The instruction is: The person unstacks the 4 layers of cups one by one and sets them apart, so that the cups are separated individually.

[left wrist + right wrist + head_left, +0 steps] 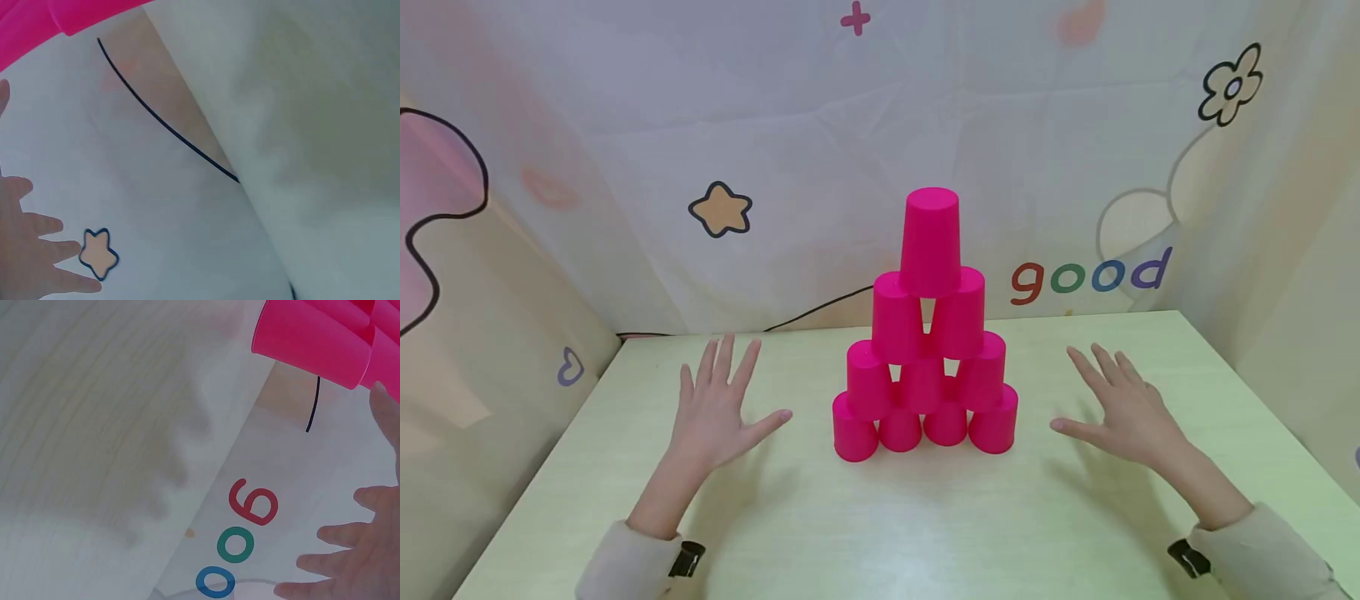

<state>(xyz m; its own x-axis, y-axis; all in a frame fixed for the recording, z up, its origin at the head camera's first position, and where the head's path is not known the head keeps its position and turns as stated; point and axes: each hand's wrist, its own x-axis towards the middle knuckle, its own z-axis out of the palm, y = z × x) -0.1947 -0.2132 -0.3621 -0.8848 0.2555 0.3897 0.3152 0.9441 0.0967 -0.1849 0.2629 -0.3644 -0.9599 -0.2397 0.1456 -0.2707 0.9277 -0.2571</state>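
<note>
Several bright pink cups (931, 242) stand upside down in a pyramid at the middle of the table, four tiers high with one cup on top. To the left of the stack my left hand (715, 417) hovers with fingers spread, touching nothing. On the other side my right hand (1123, 412) is also held apart from the cups, fingers extended and thumb pointing toward them. Part of the pink stack (94, 12) shows at the top of the left wrist view. In the right wrist view some cups (312, 344) fill the upper right corner.
A pale wood-grain table (895, 533) carries the stack. Behind it hangs a light cloth backdrop (820, 167) with printed drawings and the word "good", and more cloth covers both sides. Each sleeve has a dark strap (687, 558) near the cuff.
</note>
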